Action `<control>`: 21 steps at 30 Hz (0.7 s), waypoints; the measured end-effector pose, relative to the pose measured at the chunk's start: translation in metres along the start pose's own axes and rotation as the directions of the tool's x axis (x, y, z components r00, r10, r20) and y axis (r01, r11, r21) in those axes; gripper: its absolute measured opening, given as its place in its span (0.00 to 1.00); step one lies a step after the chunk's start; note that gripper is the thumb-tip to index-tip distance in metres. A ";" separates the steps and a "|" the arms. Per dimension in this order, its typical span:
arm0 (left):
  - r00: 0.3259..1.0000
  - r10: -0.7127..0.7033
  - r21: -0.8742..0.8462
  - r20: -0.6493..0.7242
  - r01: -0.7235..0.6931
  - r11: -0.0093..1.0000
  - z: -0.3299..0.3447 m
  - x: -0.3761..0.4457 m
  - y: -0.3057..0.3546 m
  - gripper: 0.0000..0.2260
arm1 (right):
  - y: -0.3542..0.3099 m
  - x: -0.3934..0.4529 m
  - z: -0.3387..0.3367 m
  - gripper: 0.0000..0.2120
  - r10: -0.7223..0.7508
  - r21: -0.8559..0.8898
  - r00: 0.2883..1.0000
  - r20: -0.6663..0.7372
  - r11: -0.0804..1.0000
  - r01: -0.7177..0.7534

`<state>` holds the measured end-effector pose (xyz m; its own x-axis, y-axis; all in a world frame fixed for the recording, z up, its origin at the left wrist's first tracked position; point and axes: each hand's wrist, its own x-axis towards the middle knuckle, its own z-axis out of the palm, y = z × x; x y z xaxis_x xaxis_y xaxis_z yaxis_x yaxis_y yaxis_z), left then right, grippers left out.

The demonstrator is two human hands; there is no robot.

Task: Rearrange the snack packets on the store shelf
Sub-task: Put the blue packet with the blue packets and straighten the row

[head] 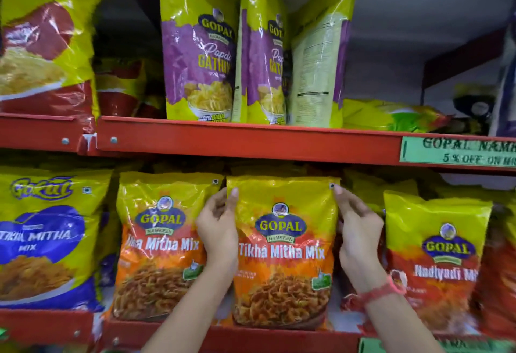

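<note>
A yellow and orange Tikha Mitha Mix packet point(282, 252) stands upright in the middle of the lower red shelf point(251, 338). My left hand point(219, 227) grips its upper left edge, thumb on the front. My right hand point(358, 229) holds its upper right edge, a red thread on the wrist. A second Tikha Mitha Mix packet point(159, 243) stands right beside it on the left, partly behind my left hand.
A Nadiyadi Mix packet point(435, 257) stands to the right and a blue Gokul packet point(44, 238) to the left. On the upper shelf point(245, 140) stand purple Papdi Gathiya packets point(198, 51), one turned back to front point(318, 59). A green offer label point(458, 151) hangs at right.
</note>
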<state>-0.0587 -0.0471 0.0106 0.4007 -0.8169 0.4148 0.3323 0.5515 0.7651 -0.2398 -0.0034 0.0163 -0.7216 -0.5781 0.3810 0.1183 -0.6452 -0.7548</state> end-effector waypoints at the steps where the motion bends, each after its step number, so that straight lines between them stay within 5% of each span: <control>1: 1.000 -0.002 -0.004 0.006 0.002 1.000 0.000 0.003 0.000 0.09 | 0.000 0.001 0.000 0.01 0.010 0.008 1.000 0.008 1.000 -0.010; 7: 0.999 0.033 0.064 0.020 -0.034 0.997 -0.003 0.007 -0.001 0.05 | 0.006 0.005 0.002 0.03 0.006 -0.038 1.000 -0.017 0.999 -0.006; 10: 0.945 0.279 0.326 0.168 -0.320 0.889 -0.018 -0.013 -0.004 0.17 | 0.011 -0.012 -0.007 0.15 -0.190 -0.294 0.982 0.008 0.938 0.184; 13: 0.764 0.477 0.467 0.435 -0.644 0.606 -0.032 -0.042 -0.027 0.24 | 0.029 -0.055 -0.018 0.26 -0.470 -0.505 0.829 0.302 0.659 0.557; 16: 0.587 0.449 0.499 0.673 -0.809 0.310 -0.039 -0.054 -0.058 0.25 | 0.068 -0.071 -0.031 0.28 -0.543 -0.564 0.556 0.629 0.172 0.807; 18: 0.562 0.364 0.508 0.743 -0.827 0.240 -0.042 -0.054 -0.071 0.26 | 0.089 -0.068 -0.040 0.28 -0.453 -0.560 0.513 0.730 0.034 0.828; 21: 0.570 0.288 0.529 0.770 -0.822 0.211 -0.043 -0.048 -0.075 0.27 | 0.099 -0.066 -0.047 0.29 -0.368 -0.582 0.535 0.761 -0.023 0.813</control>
<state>-0.0662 -0.0417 -0.0876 -0.3335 -0.4366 0.8355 -0.7113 0.6982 0.0809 -0.2121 -0.0056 -0.1084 0.0898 -0.4519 0.8875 -0.9863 -0.1639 0.0163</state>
